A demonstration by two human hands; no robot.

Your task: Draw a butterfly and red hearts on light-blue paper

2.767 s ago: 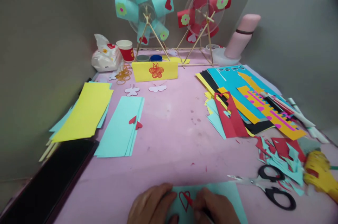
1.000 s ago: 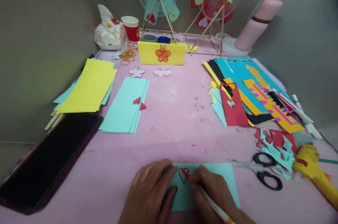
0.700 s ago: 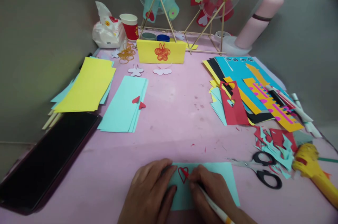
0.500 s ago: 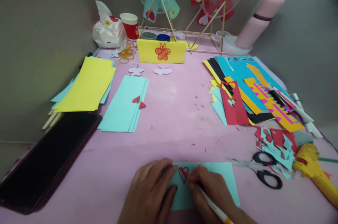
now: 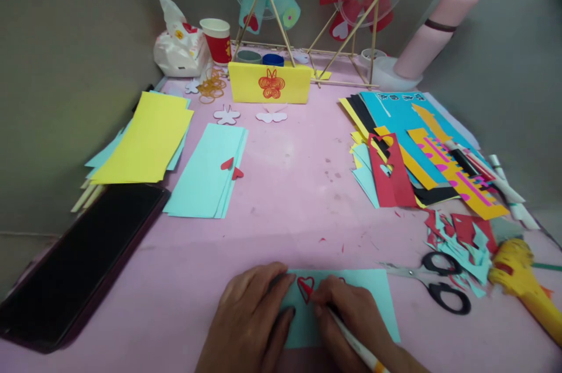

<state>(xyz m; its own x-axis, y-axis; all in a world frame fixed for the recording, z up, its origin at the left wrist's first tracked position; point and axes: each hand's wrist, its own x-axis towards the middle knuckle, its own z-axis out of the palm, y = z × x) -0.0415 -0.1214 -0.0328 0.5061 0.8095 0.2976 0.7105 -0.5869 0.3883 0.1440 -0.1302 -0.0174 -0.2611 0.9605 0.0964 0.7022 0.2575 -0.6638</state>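
A light blue paper strip [image 5: 373, 303] lies flat near the table's front edge. My left hand [image 5: 252, 314] rests on its left end, fingers stretched out and lying flat. In my right hand [image 5: 351, 320] is a white marker [image 5: 357, 346] with an orange end, pinched between the fingers. Its red tip touches a red heart outline [image 5: 306, 288] drawn on the strip. Part of another red mark shows just above my right hand, mostly hidden by it. Black-handled scissors [image 5: 432, 279] lie open to the right of the strip.
A black tablet [image 5: 83, 262] and yellow sheets [image 5: 143, 139] lie left, beside blue strips [image 5: 204, 171]. At right are paper scraps [image 5: 465, 244], a yellow glue gun [image 5: 522, 279] and coloured papers [image 5: 390, 180]. Pinwheel stands [image 5: 272, 4], a cup [image 5: 216, 39] and a pink bottle [image 5: 439, 33] stand behind.
The heart outline has slightly more red on its left side. Both hands keep nearly the same place, and the view has shifted slightly.
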